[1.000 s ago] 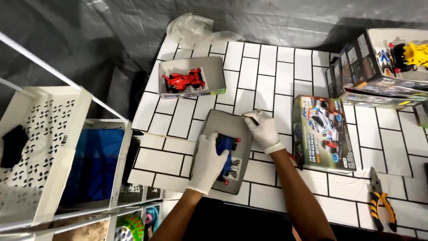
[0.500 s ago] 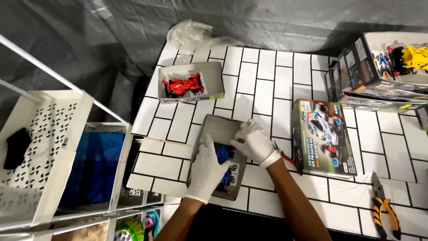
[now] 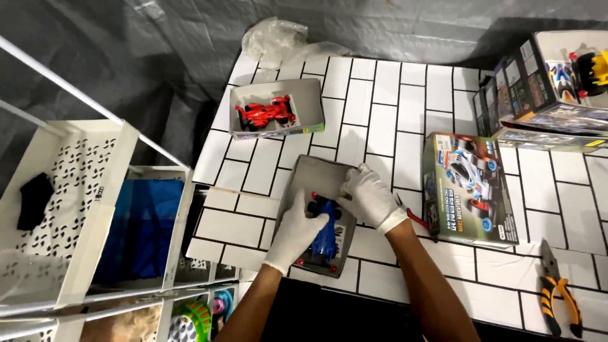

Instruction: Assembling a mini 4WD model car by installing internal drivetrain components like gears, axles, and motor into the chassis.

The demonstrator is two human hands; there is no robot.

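Observation:
Both my hands wear white gloves. A blue toy race car (image 3: 325, 235) with red wheels lies in a shallow grey box tray (image 3: 313, 180) on the white tiled table (image 3: 392, 120). My left hand (image 3: 295, 230) rests on the car's left side and grips it. My right hand (image 3: 367, 196) reaches in from the right, fingers closed at the car's front end; what they pinch is hidden.
A second grey tray (image 3: 304, 104) holds a red toy car (image 3: 265, 113) farther back. A printed toy car box (image 3: 470, 187) lies at the right, open boxes (image 3: 544, 88) behind it. Orange-handled pliers (image 3: 557, 294) lie near the front right. White perforated shelf bins (image 3: 69, 209) stand at the left.
My right hand has moved from the tray's far right corner down onto the front of the blue car. My left hand has stayed on the car.

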